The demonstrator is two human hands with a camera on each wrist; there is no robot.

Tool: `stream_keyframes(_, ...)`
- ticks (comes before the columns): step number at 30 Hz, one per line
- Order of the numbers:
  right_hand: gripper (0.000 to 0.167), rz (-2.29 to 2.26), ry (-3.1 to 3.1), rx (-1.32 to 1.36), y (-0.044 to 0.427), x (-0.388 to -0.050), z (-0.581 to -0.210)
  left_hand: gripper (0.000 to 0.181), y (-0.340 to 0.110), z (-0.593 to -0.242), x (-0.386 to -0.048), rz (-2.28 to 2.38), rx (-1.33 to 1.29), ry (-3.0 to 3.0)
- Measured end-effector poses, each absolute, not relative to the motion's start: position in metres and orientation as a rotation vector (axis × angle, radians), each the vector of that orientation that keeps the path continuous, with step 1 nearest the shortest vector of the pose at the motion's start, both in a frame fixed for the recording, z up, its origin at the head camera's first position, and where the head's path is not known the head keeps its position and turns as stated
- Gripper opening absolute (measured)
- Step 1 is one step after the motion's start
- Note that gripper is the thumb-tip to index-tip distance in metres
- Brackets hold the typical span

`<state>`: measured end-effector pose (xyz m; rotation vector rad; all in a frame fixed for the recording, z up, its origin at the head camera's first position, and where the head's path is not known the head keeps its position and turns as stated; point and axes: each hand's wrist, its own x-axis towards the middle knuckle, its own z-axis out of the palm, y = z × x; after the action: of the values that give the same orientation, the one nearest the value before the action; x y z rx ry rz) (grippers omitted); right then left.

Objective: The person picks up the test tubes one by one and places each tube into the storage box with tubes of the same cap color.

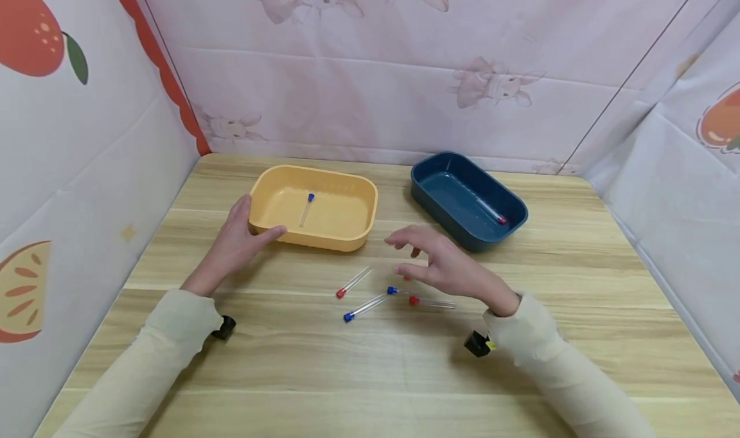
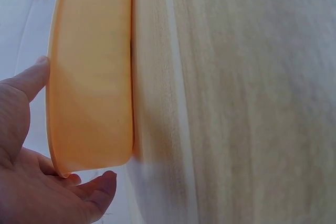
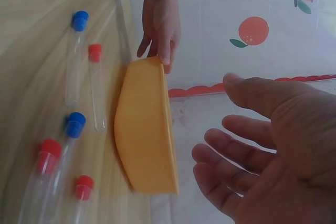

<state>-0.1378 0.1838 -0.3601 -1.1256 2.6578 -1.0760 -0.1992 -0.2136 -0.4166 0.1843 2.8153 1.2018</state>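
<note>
At the left front corner of the yellow plastic basin (image 1: 312,239), my left hand (image 1: 236,240) holds the rim, thumb along the front and fingers around the side. A blue-capped test tube (image 1: 306,210) lies inside that basin. My right hand (image 1: 448,264) hovers over the table with fingers spread and loosely bent, holding nothing. Below and left of it lie several clear test tubes, among them a red-capped tube (image 1: 354,282), a blue-capped tube (image 1: 365,308) and another red-capped tube (image 1: 432,302). One further red cap (image 3: 84,187) is partly hidden by the right hand in the head view.
A dark blue basin (image 1: 442,213) stands at the back right, angled, with a red-capped tube (image 1: 493,212) inside. Both basins rest on a wood-grain table (image 1: 324,380). Printed cloth walls (image 1: 370,91) close off the back and sides.
</note>
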Motion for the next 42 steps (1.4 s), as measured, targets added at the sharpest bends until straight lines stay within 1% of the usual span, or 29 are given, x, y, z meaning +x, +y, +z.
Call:
stream_keyframes(7,0.042,-1.064,2.612,-1.161,0.180,-0.131,-0.368,0.111,-0.212,-0.415,-0.200,1.204,0.157,2.809)
stream_keyframes(16,0.042,-1.068,2.553,-1.174,0.172,-0.123,-0.381,0.111,-0.212,-0.411,-0.199,1.206,0.181,2.790)
stream_keyframes(24,0.039,-0.959,2.544,-1.217,0.163,-0.117,-0.396,0.113,-0.212,-0.410,-0.196,1.199,0.180,2.795)
stream_keyframes(29,0.037,-0.901,2.536,-1.222,0.156,-0.114,-0.398,0.112,-0.212,-0.410,-0.196,1.204,0.175,2.793)
stream_keyframes(36,0.039,-0.809,2.553,-1.196,0.150,-0.110,-0.400,0.113,-0.212,-0.410,-0.197,1.206,0.184,2.797)
stream_keyframes(42,0.037,-0.776,2.560,-1.229,0.148,-0.111,-0.406,0.111,-0.212,-0.409,-0.196,1.214,0.184,2.799)
